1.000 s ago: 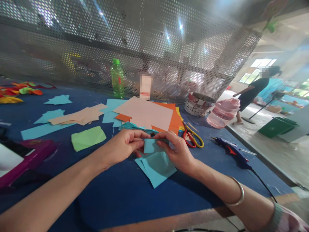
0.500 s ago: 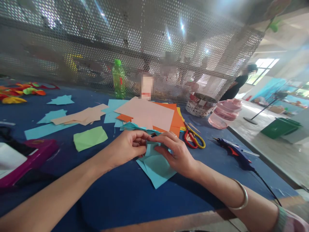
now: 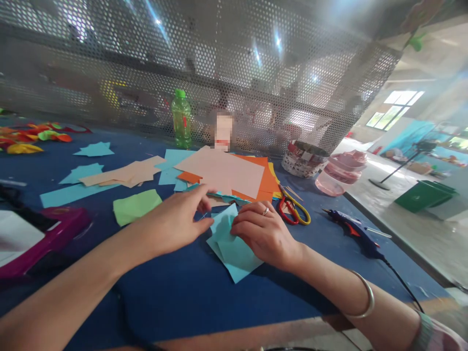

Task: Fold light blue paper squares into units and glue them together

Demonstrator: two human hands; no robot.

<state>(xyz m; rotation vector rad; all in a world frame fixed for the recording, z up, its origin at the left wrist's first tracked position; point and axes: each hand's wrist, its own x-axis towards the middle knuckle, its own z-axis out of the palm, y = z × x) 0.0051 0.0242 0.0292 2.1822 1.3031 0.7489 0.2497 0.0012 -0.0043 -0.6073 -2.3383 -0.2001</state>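
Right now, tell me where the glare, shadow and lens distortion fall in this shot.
In the head view, bright glare streaks across the perforated metal screen, the window is washed out at right, the wide lens bows the edge of the blue table, and a dark shadow falls below the right forearm.

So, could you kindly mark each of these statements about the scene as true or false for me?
1. The right hand rests on folded light blue paper. True.
2. The ring is on the left hand. False: it is on the right hand.
3. A green plastic bottle stands upright beyond the sheets of paper. True.
4. The scissors lie left of both hands. False: they lie right of the right hand, near a blue glue gun.
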